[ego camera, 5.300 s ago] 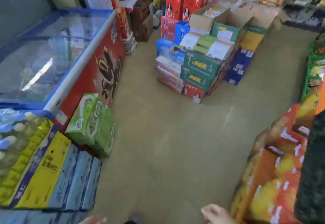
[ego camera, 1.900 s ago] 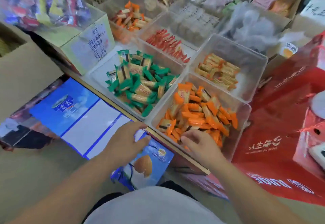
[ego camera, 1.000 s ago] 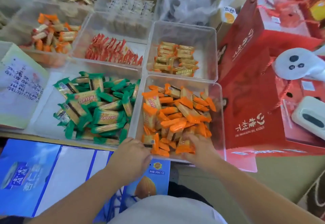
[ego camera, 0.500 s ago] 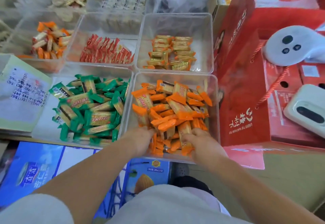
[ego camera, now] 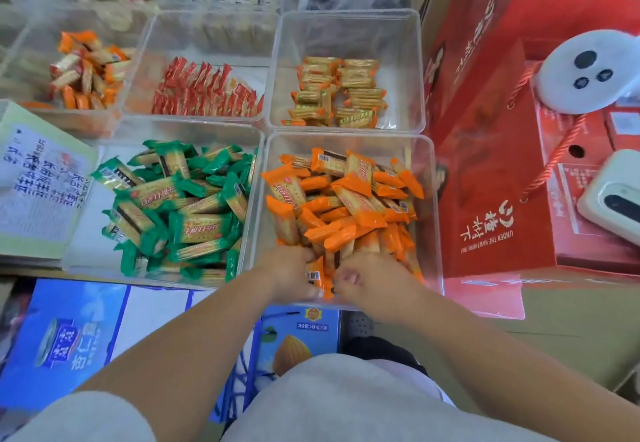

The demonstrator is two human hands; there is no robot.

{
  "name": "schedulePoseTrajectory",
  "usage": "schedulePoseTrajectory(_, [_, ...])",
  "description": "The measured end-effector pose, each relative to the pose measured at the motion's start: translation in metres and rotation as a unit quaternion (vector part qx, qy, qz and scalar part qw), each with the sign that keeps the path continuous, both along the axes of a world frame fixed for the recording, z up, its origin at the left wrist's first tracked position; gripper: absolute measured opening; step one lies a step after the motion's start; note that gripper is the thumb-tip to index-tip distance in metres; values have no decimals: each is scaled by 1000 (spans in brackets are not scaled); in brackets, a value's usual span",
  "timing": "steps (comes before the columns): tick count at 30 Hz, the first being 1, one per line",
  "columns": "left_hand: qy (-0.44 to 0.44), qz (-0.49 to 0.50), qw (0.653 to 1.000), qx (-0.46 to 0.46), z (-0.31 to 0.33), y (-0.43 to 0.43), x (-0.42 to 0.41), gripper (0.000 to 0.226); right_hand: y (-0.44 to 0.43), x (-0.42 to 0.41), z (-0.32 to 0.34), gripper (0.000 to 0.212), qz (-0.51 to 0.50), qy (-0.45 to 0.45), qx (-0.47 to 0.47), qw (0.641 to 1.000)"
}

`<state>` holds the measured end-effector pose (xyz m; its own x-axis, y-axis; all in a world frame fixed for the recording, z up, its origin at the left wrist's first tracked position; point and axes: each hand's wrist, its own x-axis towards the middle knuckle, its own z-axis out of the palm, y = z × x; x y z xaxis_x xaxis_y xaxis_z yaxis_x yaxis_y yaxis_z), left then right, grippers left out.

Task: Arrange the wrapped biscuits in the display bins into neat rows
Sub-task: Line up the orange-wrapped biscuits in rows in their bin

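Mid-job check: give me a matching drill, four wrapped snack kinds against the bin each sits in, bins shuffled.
Things:
1. green-wrapped biscuits
2. orange-wrapped biscuits
3. red-wrapped packets
4. gold-wrapped biscuits

Places:
A. back right bin
B. front left bin
C. back middle bin
D. front right bin

Pairs: 1-B, 2-D, 3-C, 4-A.

Orange-wrapped biscuits fill one clear bin, green-wrapped biscuits its neighbour, beside a red gift box with white lettering.
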<state>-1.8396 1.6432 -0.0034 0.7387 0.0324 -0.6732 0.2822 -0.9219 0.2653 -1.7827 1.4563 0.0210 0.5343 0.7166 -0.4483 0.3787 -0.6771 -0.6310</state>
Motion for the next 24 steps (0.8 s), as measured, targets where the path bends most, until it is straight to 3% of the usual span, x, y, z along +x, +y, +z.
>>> schedulePoseTrajectory(3, [-77, 39, 994, -65, 14, 10, -18, 14, 14, -4, -7, 28, 55, 47, -33, 997])
schedulePoseTrajectory(6, [-190, 148, 960, -141, 28, 24, -49, 18, 22, -3, -15, 32, 57, 59, -58, 995])
schedulePoseTrajectory(8, [-268, 277, 905, -181, 36, 31, -72, 13, 27, -2, -19, 41, 71, 55, -79, 993])
schedulePoseTrajectory(11, [-332, 477, 781, -230, 41, 34, -95, 19, 39, -3, -21, 50, 121, 41, -115, 985])
schedulePoseTrajectory(14, [-344, 558, 711, -256, 35, 32, -111, 20, 55, -3, -21, 47, 172, 8, -160, 972])
schedulePoseTrajectory(16, [-331, 579, 694, -270, 30, 29, -119, 19, 65, -4, -22, 50, 189, -12, -191, 963])
schedulePoseTrajectory(20, [-316, 586, 695, -272, 24, 26, -127, 20, 81, -4, -28, 68, 206, 9, -216, 954])
schedulePoseTrajectory(22, [-315, 594, 685, -281, 24, 26, -127, 20, 84, -3, -27, 65, 211, 13, -229, 950])
schedulePoseTrajectory(24, [-319, 600, 671, -298, 24, 26, -128, 21, 85, -4, -25, 54, 220, -44, -239, 945])
